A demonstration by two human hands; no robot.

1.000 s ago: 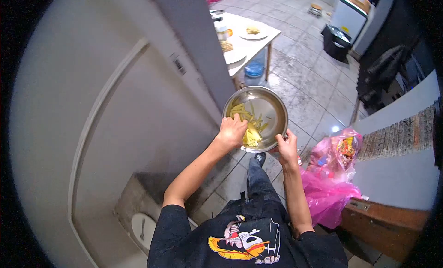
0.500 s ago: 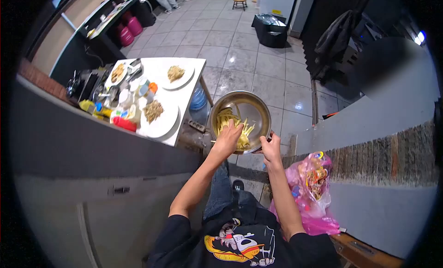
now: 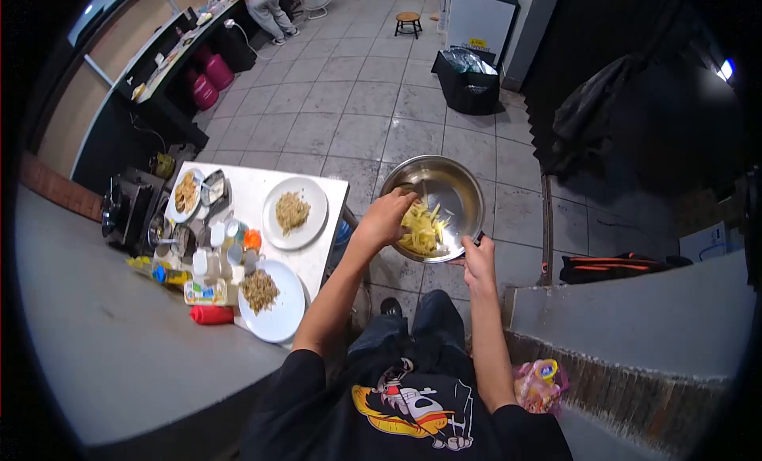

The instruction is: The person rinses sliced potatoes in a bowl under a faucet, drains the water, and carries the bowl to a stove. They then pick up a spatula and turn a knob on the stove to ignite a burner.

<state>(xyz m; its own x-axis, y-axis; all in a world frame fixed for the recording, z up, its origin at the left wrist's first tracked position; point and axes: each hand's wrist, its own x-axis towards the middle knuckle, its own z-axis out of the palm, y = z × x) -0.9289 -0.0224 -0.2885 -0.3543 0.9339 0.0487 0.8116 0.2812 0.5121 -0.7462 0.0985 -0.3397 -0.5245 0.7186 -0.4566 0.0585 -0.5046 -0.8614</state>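
A wide steel bowl (image 3: 467,187) is held out in front of me, tilted a little. Pale yellow sticks that look like cut potato (image 3: 425,231) lie in its left and lower part. My left hand (image 3: 386,219) is over the bowl's left rim, with the fingers apart and bent beside the sticks; whether the fingertips touch them is hard to see. Closed around the lower right rim is my right hand (image 3: 479,262), its thumb on top and its other fingers partly hidden below.
To the left, a white table (image 3: 329,215) bears a plate of chopped food (image 3: 313,227), another such plate (image 3: 290,314), bottles and jars. A black bin (image 3: 468,88) and a stool (image 3: 408,20) stand ahead. At lower right are a pink bag (image 3: 540,389) and a ledge (image 3: 619,302). A person (image 3: 266,12) stands far left.
My view has tilted up and shifted. My left hand has drawn back from among the sticks toward the left rim. My right hand still holds the bowl.
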